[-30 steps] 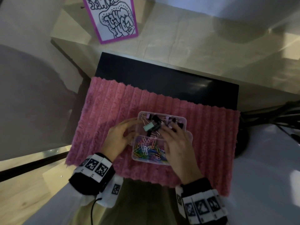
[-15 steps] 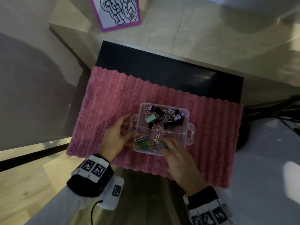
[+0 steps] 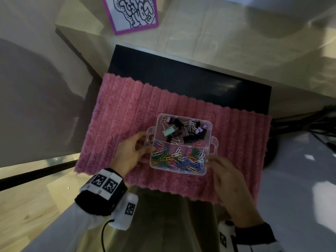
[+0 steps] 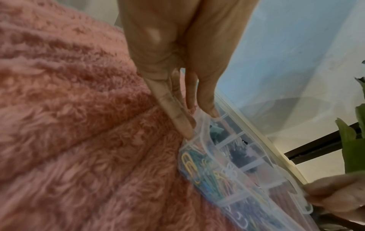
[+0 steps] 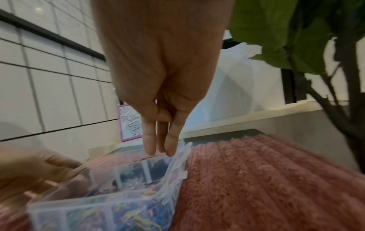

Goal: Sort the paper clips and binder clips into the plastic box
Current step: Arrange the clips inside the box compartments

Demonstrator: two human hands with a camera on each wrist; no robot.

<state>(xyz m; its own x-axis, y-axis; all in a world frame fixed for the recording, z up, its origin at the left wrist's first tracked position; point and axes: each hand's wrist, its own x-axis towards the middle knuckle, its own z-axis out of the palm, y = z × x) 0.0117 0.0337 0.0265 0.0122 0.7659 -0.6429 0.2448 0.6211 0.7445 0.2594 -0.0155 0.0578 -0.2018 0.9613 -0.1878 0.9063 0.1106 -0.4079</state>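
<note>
A clear plastic box [image 3: 209, 140] lies on a pink mat. Black, lilac and mint binder clips [image 3: 183, 130] fill its far compartment, and coloured paper clips [image 3: 177, 159] fill the near one. My left hand [image 3: 148, 142] holds the box's left handle; in the left wrist view the left hand [image 4: 199, 123] has its thumb on the rim and straight fingers outside the wall of the box [image 4: 245, 176]. My right hand [image 3: 211, 161] touches the near right corner with straight fingers and holds nothing. In the right wrist view the right hand [image 5: 160, 150] hangs over the rim of the box [image 5: 173, 171].
The ribbed pink mat [image 3: 127, 110] covers a small black table [image 3: 181, 79]. A purple-framed drawing [image 3: 132, 13] stands behind it against the wall. Dark cables [image 3: 309, 122] run at the right. A leafy plant [image 5: 276, 31] rises beside the right hand.
My right hand drew back from the far compartment, passed over the paper clips and now sits outside the box's near right corner. The left hand stayed at the left handle.
</note>
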